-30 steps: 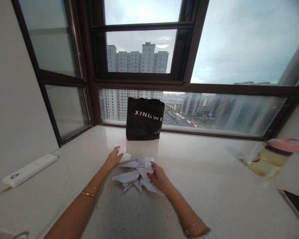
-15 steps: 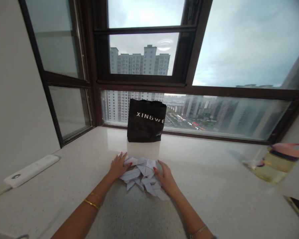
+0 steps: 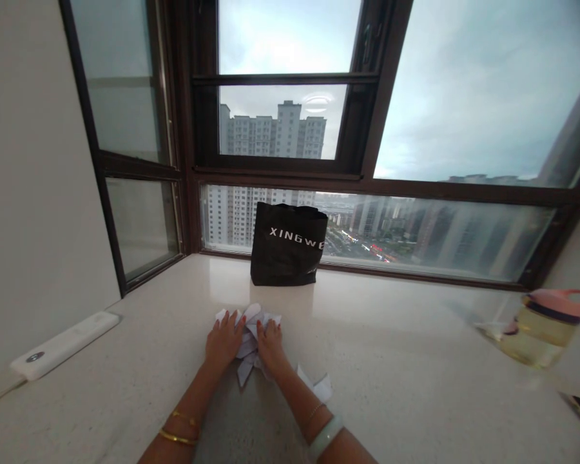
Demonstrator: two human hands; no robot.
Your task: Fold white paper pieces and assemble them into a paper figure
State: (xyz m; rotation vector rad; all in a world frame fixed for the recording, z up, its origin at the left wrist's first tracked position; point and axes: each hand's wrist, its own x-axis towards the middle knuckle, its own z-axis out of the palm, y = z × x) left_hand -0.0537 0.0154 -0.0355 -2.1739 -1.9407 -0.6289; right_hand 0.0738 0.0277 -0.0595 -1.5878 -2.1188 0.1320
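L hand (image 3: 223, 343) + R hand (image 3: 271, 346) are laid open, palms down, on paper pile (image 3: 251, 314) | black bag (image 3: 287, 246) is seen at 12 o'clock, apart

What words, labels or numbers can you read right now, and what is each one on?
"XINGWE": white letters on the black bag; any further letters turn out of sight at its right edge.
White power strip: a dark round mark, too small to read.
Folded papers: no print shows.
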